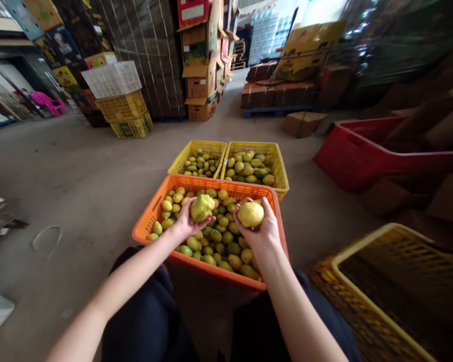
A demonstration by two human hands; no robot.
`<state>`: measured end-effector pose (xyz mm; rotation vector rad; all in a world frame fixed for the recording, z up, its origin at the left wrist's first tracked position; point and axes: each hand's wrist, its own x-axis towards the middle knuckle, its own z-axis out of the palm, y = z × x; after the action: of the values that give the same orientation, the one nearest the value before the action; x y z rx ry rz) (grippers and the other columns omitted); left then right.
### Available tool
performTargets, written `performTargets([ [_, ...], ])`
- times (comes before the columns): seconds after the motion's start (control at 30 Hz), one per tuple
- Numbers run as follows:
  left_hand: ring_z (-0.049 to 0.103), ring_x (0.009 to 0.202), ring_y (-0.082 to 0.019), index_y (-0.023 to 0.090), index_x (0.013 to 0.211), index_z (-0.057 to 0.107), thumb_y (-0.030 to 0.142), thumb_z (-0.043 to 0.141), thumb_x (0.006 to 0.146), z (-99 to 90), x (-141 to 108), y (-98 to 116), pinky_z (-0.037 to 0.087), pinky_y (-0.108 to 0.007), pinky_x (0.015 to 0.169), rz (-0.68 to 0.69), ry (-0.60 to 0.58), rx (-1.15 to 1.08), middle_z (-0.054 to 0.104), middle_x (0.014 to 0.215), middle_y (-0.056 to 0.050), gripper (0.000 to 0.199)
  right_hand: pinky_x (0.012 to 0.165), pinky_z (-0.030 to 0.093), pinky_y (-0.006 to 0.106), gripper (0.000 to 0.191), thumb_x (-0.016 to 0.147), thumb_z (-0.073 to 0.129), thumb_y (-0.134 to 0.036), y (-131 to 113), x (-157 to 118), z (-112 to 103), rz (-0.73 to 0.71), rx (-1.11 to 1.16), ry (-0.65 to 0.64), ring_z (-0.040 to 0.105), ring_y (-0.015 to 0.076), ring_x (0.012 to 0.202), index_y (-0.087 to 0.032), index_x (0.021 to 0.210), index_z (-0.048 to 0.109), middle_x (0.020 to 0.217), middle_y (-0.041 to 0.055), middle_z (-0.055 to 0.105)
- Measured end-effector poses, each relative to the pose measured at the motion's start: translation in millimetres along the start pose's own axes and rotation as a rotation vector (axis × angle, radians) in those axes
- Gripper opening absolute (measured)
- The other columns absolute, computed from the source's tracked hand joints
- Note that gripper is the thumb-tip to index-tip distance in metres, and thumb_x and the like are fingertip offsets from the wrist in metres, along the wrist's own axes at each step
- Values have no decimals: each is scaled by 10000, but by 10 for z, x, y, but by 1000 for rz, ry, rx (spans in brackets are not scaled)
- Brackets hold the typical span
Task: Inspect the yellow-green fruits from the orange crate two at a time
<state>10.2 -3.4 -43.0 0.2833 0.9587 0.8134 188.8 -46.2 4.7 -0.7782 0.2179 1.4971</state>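
Two yellow fruits are partly covered by the hands cupping them, their undersides out of sight. The left hand (189, 223) curls around a knobbly fruit (202, 207); the right hand (265, 231) grips a smoother fruit (251, 214) between thumb and fingers. Both are above the fruit-filled orange crate (219, 272), whose near wall falls into shadow. The yellow crate (366, 246) at right is cut off, its inside dark. The knobbly fruit seems to lean up and rightward; the smoother one's rounded outline leaves its long axis unclear.
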Motion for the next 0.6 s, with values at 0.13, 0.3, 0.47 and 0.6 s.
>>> performTargets([
  [0.13,585,551,-165,77,909,593,578,340,850,105,-101,-280,476,-240,451,-174,28,-266,619,651,-106,564,536,550,261,204,836,477,-364,53,16,-24,-22,40,2,617,128,530,-194,783,575,571,-13,632],
  [0.3,518,495,-136,114,912,603,470,354,869,229,-51,-198,380,-210,407,19,-19,-388,601,659,-78,436,487,519,269,207,782,471,-314,190,113,-54,-78,-74,-62,616,145,503,-189,835,628,612,-3,666],
  [0.47,565,582,-142,175,925,608,334,343,880,275,65,-267,446,-245,537,126,21,-507,610,685,-39,312,541,480,248,231,687,604,-344,436,146,-28,-500,-355,-66,611,147,554,-148,762,700,656,11,692],
  [0.6,628,748,-176,204,907,620,333,314,899,357,113,-357,485,-281,664,267,-8,-359,662,779,-31,332,662,471,270,251,732,601,-357,569,135,-52,-766,-619,-122,635,184,691,-146,737,735,704,33,709],
])
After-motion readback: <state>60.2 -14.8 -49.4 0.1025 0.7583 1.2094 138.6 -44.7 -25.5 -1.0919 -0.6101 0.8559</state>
